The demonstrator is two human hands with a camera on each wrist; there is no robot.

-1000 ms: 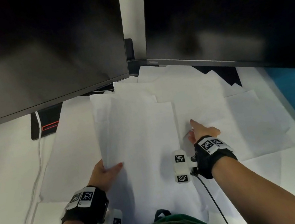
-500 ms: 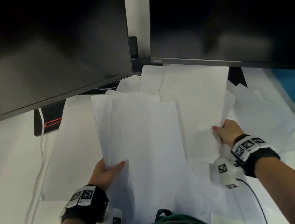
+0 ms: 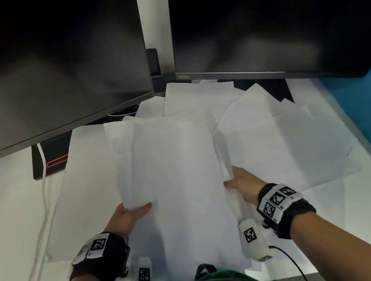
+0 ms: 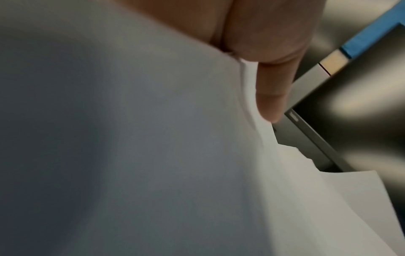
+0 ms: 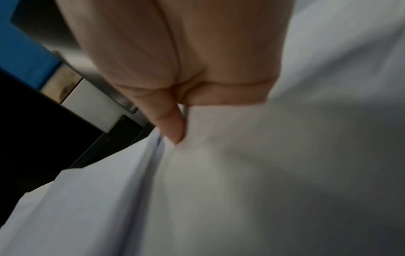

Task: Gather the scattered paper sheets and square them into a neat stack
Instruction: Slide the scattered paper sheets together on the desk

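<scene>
Over the front edge of the desk (image 3: 1,220), right in front of the person, a loose bundle of sheets (image 3: 176,178) is lifted between both hands. The left hand (image 3: 128,217) pinches its left side, thumb on top; the right hand (image 3: 243,185) grips the right side, thumb pressed into the paper where a crease bunches up. The bundle is far from square: its far edges fan out in steps, and the wrist views show separate sheet edges peeling apart beside each thumb. More loose sheets (image 3: 285,143) lie spread toward the right edge and back under the two monitors (image 3: 44,65), and one lies flat on the left by a white cable (image 3: 42,201). I'd say the risk is that the pinches hold only the outer sheets, so inner ones could slip out toward the lap. Squeezing harder to stop that would likely crumple the right side further. Dragging the bundle could also sweep the flat sheets off the right edge.
</scene>
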